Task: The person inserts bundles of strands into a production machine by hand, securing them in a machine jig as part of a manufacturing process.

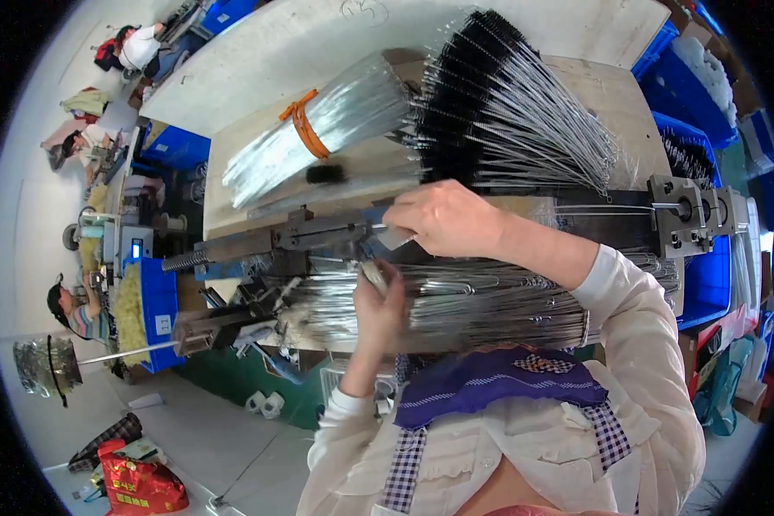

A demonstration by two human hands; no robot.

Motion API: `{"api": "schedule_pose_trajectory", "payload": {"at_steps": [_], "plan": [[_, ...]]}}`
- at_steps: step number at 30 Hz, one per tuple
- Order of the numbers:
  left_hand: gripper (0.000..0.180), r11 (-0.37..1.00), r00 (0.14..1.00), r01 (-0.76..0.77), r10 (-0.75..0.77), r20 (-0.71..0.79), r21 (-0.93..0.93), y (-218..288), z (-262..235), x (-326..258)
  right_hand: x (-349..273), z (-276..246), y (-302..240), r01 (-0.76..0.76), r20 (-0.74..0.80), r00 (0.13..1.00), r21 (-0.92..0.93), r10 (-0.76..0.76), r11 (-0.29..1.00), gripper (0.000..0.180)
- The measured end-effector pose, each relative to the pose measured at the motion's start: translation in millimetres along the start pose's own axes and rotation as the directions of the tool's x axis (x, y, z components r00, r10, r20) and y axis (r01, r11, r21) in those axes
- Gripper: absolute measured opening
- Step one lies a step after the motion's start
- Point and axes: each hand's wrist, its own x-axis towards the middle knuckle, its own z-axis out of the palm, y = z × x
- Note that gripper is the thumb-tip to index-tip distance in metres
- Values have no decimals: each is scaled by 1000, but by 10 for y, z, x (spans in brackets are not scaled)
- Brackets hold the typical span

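Left hand — raised over a flat spread of bare metal wires at the near edge of the counter; fingers closed around a small pale piece, pinched at the top of the fist (what the piece is cannot be made out).

Right hand — palm down on the grey metal machine bar that crosses the counter; fingers curled over a small light tab at the bar, touching it.

Black bristle brushes on wire stems — a large fan, bristle ends to the far left, stems splaying right, behind the right hand.

Bundle of shiny wires — tied with an orange band, lying left of the brushes.

Blue bins — right of the counter. Other people sit at work far left.
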Motion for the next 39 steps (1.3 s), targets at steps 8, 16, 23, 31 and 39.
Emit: {"api": "schedule_pose_trajectory", "payload": {"at_steps": [8, 16, 23, 31, 39], "plan": [[50, 942, 921, 231, -293, -258, -244, -477, -905, -375, -729, -141, -522, 17, -51, 998, -316, -35, 948, 23], [37, 796, 869, 178, -403, -286, -579, -468, -1430, 38, -993, 136, 289, -463, -37, 859, -480, 510, 745, 28], [24, 890, 747, -121, -210, -631, -440, -386, -856, -215, -1288, -55, 388, -411, -48, 894, -487, 446, 771, 15], [35, 846, 580, 330, 167, 797, -418, 1074, 1150, -119, -1845, -238, 231, -445, 16, 861, -463, 509, 767, 29], [25, 721, 782, 508, -157, 603, -471, 495, 1272, 275, -2103, -669, -326, -591, 30, 723, -490, 690, 641, 22]]}}
